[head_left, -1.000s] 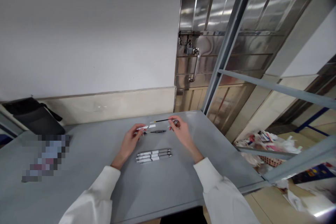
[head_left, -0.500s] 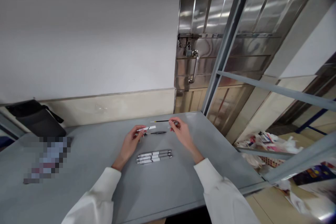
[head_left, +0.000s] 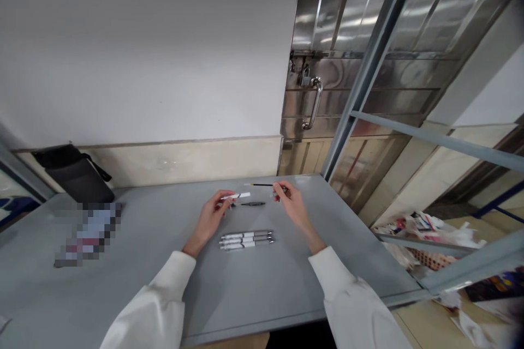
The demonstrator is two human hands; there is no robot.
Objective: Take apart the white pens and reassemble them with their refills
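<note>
Between the fingers of my left hand [head_left: 213,211] is a white pen barrel [head_left: 241,195], its free end pointing right. My right hand [head_left: 291,204] pinches a pen refill [head_left: 262,185], dark with a yellowish tip directed left toward the barrel; the two parts are apart. Small pieces, too covered by the fingers to make out, also show at the right hand. On the table just below lies a dark grey pen [head_left: 252,204]. Nearer to me, several white and silver pens [head_left: 245,239] rest side by side in a row.
The grey table [head_left: 262,289] meets a wall at the back. A black pouch [head_left: 79,174] with a strap leans there at the left, before it a pixelated object [head_left: 90,234]. Metal frame posts [head_left: 347,103] rise at the right, with plastic bags [head_left: 429,229] beyond.
The view has shifted slightly, so everything appears a little further right. Both hands keep their hold on the barrel and the refill, still apart.
</note>
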